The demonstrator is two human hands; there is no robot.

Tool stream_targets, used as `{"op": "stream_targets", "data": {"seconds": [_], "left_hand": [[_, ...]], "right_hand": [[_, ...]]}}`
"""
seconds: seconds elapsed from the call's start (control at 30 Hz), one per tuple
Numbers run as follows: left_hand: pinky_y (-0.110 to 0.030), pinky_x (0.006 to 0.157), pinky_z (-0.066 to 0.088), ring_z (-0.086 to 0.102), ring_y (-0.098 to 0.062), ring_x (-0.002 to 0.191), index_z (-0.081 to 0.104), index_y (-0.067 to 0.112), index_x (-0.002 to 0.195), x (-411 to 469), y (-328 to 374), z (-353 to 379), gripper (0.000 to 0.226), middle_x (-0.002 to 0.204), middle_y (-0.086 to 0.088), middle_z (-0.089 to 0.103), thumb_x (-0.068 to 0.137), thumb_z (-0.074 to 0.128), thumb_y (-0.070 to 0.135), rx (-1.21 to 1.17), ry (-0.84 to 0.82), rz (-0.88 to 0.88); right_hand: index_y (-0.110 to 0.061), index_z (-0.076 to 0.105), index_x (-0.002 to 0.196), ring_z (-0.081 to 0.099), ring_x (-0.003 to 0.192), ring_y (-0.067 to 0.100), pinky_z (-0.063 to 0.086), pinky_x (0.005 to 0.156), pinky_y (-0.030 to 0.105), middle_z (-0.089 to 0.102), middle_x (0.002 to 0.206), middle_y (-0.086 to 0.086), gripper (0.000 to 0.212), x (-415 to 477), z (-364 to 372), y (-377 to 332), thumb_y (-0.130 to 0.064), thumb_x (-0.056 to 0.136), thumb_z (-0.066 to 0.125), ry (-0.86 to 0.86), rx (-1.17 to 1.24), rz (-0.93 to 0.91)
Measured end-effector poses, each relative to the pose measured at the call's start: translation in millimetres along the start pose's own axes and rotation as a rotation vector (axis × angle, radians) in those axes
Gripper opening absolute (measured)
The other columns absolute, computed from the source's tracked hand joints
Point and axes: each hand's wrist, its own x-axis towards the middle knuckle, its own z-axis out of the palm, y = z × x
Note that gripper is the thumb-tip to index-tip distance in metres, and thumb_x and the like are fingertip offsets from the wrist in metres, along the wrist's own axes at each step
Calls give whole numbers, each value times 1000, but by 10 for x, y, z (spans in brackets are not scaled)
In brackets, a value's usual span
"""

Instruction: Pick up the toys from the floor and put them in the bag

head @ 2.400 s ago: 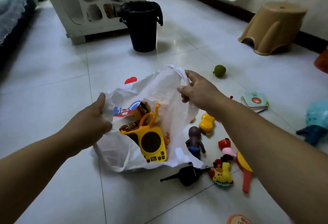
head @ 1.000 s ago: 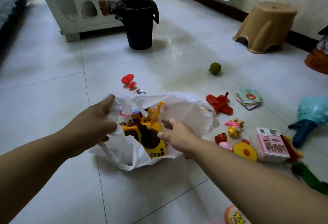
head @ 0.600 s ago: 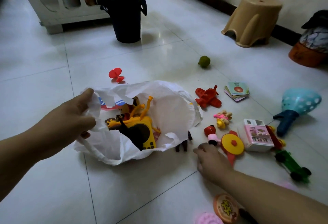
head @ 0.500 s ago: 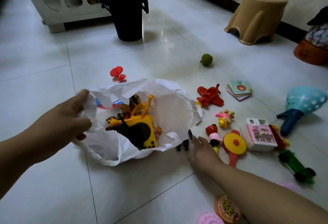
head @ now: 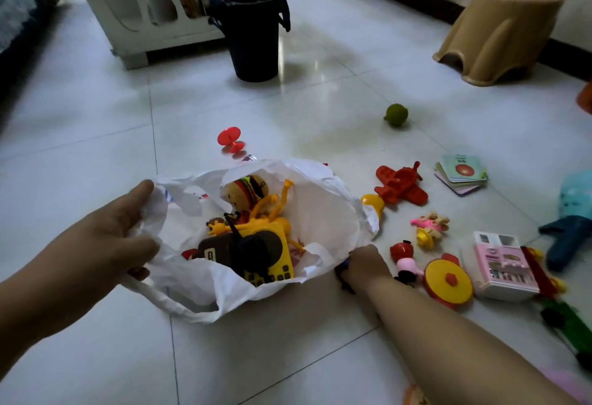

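1. One white bag (head: 326, 212) lies mid-floor, thin and limp; best held by its rim.
2. Left hand (head: 105, 244) grips the left rim.
3. Right hand (head: 365, 263) covers a dark toy (head: 342, 277) at the bag's right edge; grip cannot be told.
4. Toy looks light, rigid: pinch its body.

black bin (head: 253, 45) touching white cabinet (head: 105, 4) front; tan stool (head: 499, 29) well apart, right.

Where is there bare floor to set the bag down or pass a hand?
Bare tile between the black bin and the red suction toy, and this side of the white bag. Right of it is crowded: toys from the red plane to the pink box, round the right hand.
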Motion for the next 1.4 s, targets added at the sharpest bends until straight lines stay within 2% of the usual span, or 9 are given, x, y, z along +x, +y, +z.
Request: {"op": "stream_targets", "data": {"seconds": [0.13, 0.3, 0.43, 0.63, 0.8, 1.03, 1.2, 1.3, 1.4], "left_hand": [[-34, 57, 43, 45, -10, 47, 52, 63, 88, 86, -9, -20, 71, 70, 22, 63, 65, 60, -5, -13, -12, 17], [-35, 58, 47, 48, -21, 61, 46, 60, 108, 238, -71, -16, 79, 91, 13, 64, 79, 51, -13, -7, -12, 18], [-35, 56, 48, 49, -23, 60, 44, 66, 97, 326, -58, 35, 78, 117, 4, 59, 71, 59, -6, -30, -8, 21], [-40, 61, 47, 50, -23, 55, 31, 42, 142, 358, -40, 37, 89, 130, -7, 52, 71, 61, -3, -20, -47, 14], [-37, 59, 46, 50, -18, 51, 33, 37, 143, 256, 0, 8, 95, 125, 0, 57, 54, 56, 10, -51, -84, 3], [-30, 57, 49, 60, -5, 57, 36, 36, 141, 30, -1, -59, 92, 123, 16, 59, 55, 54, 9, -102, -162, -6], [-35, 64, 51, 63, -19, 76, 37, 35, 142, -46, -44, -121, 92, 135, 14, 51, 56, 57, 7, -219, -190, -66], [-28, 60, 50, 63, -15, 78, 38, 35, 141, -97, -55, -127, 91, 136, 13, 51, 56, 56, 7, -236, -200, -62], [-24, 55, 48, 60, -12, 72, 35, 32, 144, -104, -48, -124, 93, 139, 10, 48, 57, 55, 7, -222, -201, -62]], "right_hand": [[-13, 54, 111, 57, 106, 27, 46, 83, 32, 60, 115, 8, 35, -140, -280, 105, -21, 80, 69, -53, -34, 39], [-23, 56, 98, 55, 90, 19, 45, 70, 27, 63, 104, 4, 22, -531, -515, 253, -18, 80, 68, 23, 53, 6], [-24, 62, 97, 62, 87, 17, 50, 70, 29, 67, 100, 0, 29, -737, -1042, 373, -24, 71, 75, 35, 133, -15], [-16, 64, 96, 59, 76, 27, 49, 67, 36, 67, 96, 22, 32, -1147, -2131, 160, -6, 65, 68, -517, 302, -105], [-17, 66, 94, 60, 88, 29, 51, 77, 39, 65, 97, 13, 34, -1342, -2112, -482, -8, 61, 69, -748, 476, -336], [-19, 58, 91, 56, 63, 16, 46, 55, 25, 61, 87, 9, 21, -963, -1007, -1467, -11, 74, 66, -456, 610, -266], [-25, 60, 104, 61, 104, 22, 51, 94, 37, 65, 114, 4, 27, -625, -364, -1654, -17, 79, 68, -172, 609, -131], [-26, 53, 130, 56, 112, 22, 49, 94, 30, 59, 126, 5, 52, -615, -316, -1663, 1, 85, 55, -261, 597, -217], [-34, 51, 132, 56, 112, 21, 51, 93, 33, 55, 132, -1, 56, -614, -437, -1637, -7, 83, 54, -217, 597, -249]]}}
